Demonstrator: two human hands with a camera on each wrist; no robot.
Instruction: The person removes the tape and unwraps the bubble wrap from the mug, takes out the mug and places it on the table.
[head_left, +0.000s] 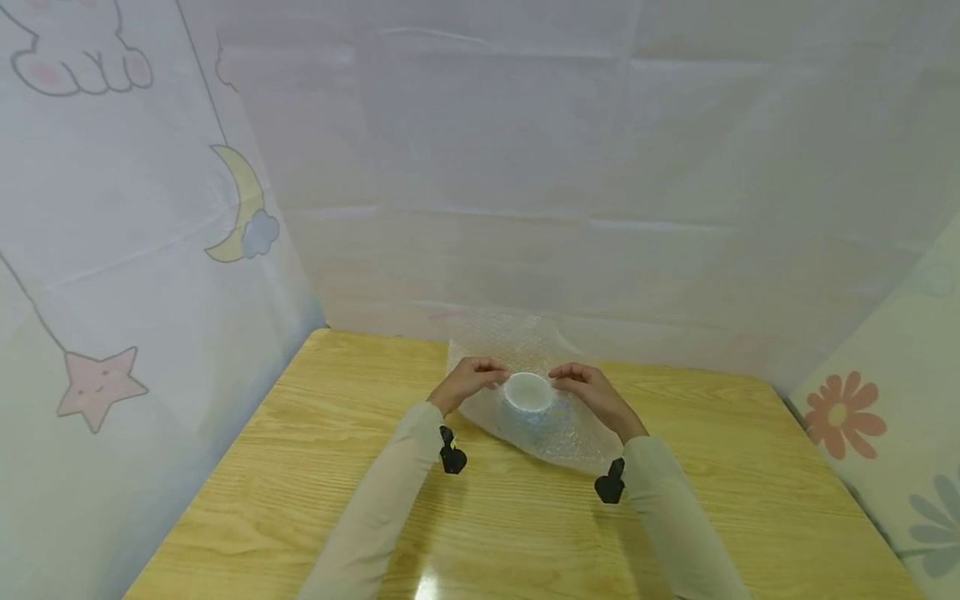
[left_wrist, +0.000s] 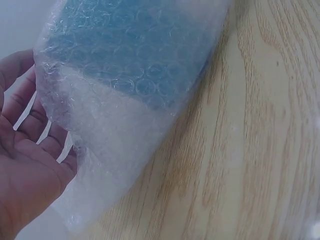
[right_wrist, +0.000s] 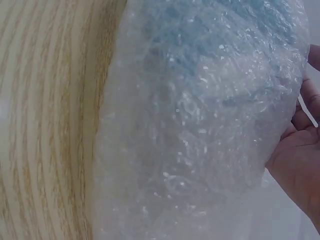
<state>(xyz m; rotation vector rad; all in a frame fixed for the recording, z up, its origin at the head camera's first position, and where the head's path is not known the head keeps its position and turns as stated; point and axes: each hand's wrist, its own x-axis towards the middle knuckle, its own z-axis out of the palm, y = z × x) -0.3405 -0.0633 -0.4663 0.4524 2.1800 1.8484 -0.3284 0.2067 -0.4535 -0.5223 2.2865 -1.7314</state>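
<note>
A round cup-like vessel [head_left: 528, 392], white inside and blue outside, stands upright on the table with bubble wrap [head_left: 573, 437] around its side. Its rim faces up, uncovered. To the left of the rim, my left hand [head_left: 468, 383] holds the wrap's edge by the fingertips; in the left wrist view its fingers [left_wrist: 37, 120] are bent against the plastic. Opposite it, my right hand [head_left: 597, 398] pinches the wrap on the right side. The blue wall [left_wrist: 130, 55] shows through the bubbles, and the wrap hides some of the fingertips.
A loose flap of the wrap [head_left: 498, 329] rises behind the vessel toward the back wall sheet [head_left: 480, 167]. The wooden table [head_left: 300, 500] extends to both sides. Printed cloth [head_left: 150, 250] hangs along the left, and another sheet with flowers borders the right.
</note>
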